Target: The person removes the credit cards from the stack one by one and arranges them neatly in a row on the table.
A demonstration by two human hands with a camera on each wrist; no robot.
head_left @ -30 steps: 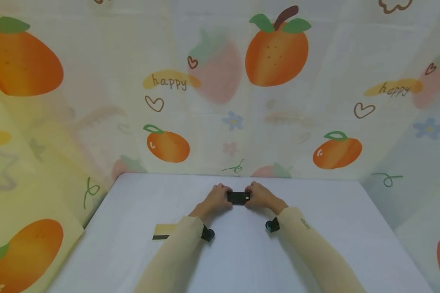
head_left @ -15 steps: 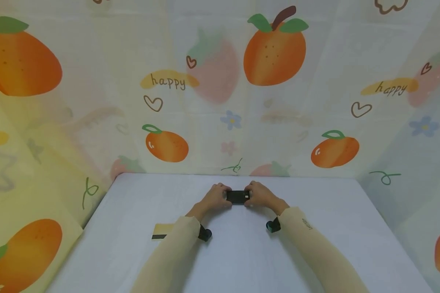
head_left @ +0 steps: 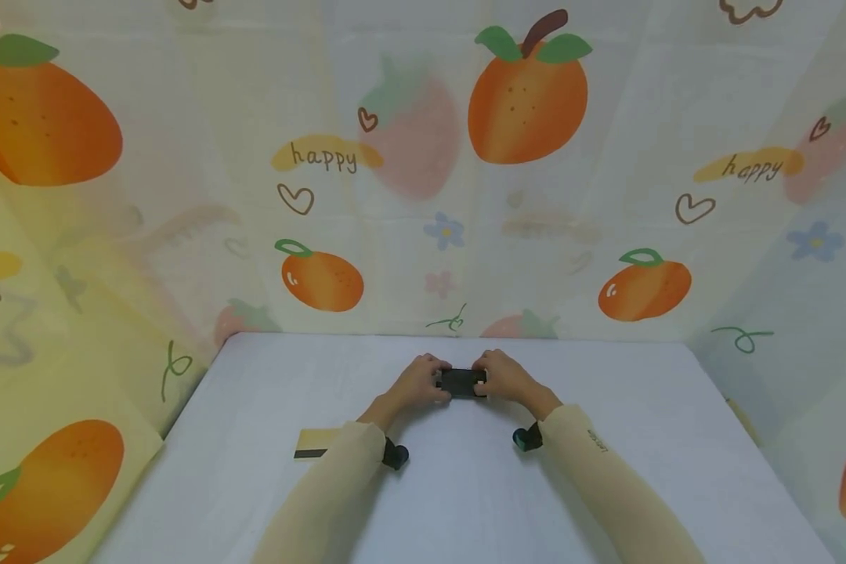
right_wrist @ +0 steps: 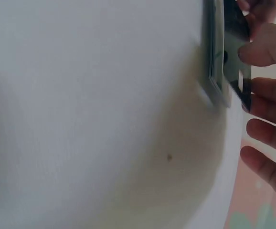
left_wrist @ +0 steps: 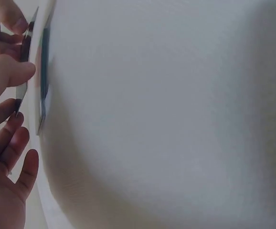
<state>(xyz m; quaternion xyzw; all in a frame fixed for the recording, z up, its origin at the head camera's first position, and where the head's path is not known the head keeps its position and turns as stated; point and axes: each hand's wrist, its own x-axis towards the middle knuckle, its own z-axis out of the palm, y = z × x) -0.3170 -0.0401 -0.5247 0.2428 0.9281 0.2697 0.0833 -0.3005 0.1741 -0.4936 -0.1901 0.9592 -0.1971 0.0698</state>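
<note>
My left hand (head_left: 417,381) and right hand (head_left: 509,379) pinch a thin dark card (head_left: 460,384) by its two short ends, near the back of the table. The wrist views show thumb and fingers on either face of the card, with the remaining fingers loosely bent. A small stack of cards (left_wrist: 44,71) lies on the white surface just beneath it. From the right wrist, a gap shows between the held card and the stack (right_wrist: 214,52); the held card bears a small white rectangle near its end. In the head view the stack is hidden.
A gold card with a dark stripe (head_left: 317,443) lies left of centre, partly covered by the left sleeve (head_left: 331,486). The white table (head_left: 458,501) meets a fruit-printed cloth (head_left: 395,235) at the back and sides. Black wrist cameras sit at both cuffs.
The dark card and both hands have shifted slightly right. The card looks a little larger, and its white patch is now mostly behind the right fingers. The gold card stays put.
</note>
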